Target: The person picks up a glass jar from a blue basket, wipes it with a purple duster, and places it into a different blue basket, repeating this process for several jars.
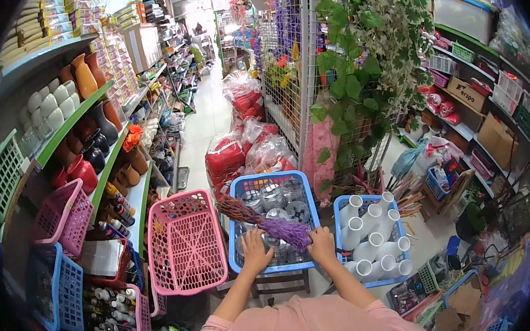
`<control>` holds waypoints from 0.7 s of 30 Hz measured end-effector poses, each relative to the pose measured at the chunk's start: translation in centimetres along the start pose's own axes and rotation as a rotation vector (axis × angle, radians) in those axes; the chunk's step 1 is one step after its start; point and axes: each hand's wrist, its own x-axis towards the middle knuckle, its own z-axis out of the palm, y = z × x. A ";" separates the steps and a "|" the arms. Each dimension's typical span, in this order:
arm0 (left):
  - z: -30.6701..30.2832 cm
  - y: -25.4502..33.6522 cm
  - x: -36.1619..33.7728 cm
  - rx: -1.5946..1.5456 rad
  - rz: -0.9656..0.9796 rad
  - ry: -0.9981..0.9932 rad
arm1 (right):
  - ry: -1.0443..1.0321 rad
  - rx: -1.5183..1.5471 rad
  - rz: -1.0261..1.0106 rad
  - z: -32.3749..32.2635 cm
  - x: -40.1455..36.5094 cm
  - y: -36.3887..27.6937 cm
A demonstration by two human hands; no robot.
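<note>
A blue plastic basket point(231, 230) stands before me with several clear glass jars point(272, 196) in it. Across the jars slants a bundle of dried stems point(285, 229), brown at its far left end and fluffy purple at its near right end. My right hand point(322, 247) is closed at the purple end, beside the basket's right rim. Part of its grip is hidden. My left hand point(255, 253) lies with fingers spread over the jars at the basket's near left, below the bundle.
A pink basket point(188, 285) stands left, and a blue crate point(404, 273) of white bottle-shaped vases point(371, 247) right. Red plastic-wrapped bags point(226, 158) lie behind. Shelves with pots point(85, 77) line the left; leafy vines point(347, 65) hang from a wire rack.
</note>
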 end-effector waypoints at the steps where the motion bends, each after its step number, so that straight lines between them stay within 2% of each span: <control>1: 0.1 -0.1 0.0 0.000 0.003 -0.006 | 0.039 0.033 -0.012 0.2 0.0 0.2; 5: 0.6 -0.5 -0.4 -0.010 0.000 0.027 | 0.016 0.163 0.059 0.1 -1.0 0.9; 7: -0.2 -0.2 0.0 0.049 -0.029 -0.017 | 0.093 0.314 0.133 -0.5 -1.5 0.9; 8: -0.5 0.2 0.1 0.034 -0.020 0.034 | 0.095 0.312 0.135 -0.9 -1.9 1.0; 10: -0.4 0.1 1.0 0.038 -0.045 0.032 | 0.080 0.523 0.350 -1.8 -2.8 0.6; 15: 0.0 0.7 4.1 0.049 -0.042 0.050 | 0.097 0.510 0.456 -0.1 -4.2 1.8; 17: 0.5 1.1 5.5 0.087 -0.030 0.051 | 0.172 0.610 0.443 0.0 -4.1 1.7; 21: 3.1 0.5 7.8 0.075 0.042 0.077 | 0.118 0.515 0.495 -0.6 -3.9 1.1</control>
